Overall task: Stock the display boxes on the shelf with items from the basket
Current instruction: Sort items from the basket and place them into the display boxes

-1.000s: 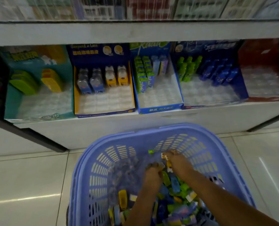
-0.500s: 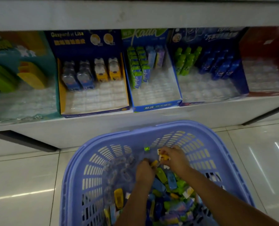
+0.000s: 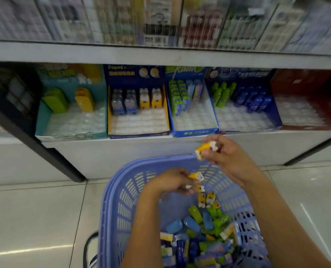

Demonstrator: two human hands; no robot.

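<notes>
head cam, wide | fwd+down | basket (image 3: 110, 190) close below | shelf (image 3: 141, 149) ahead

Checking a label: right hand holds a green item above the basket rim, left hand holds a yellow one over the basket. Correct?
No. Head view: the right hand holds a yellow-and-white item, not green. The rest stands: it is above the basket rim, and the left hand holds a yellow item over the basket.

Glossy white floor tiles (image 3: 35, 219), black post (image 3: 50, 153)
</notes>
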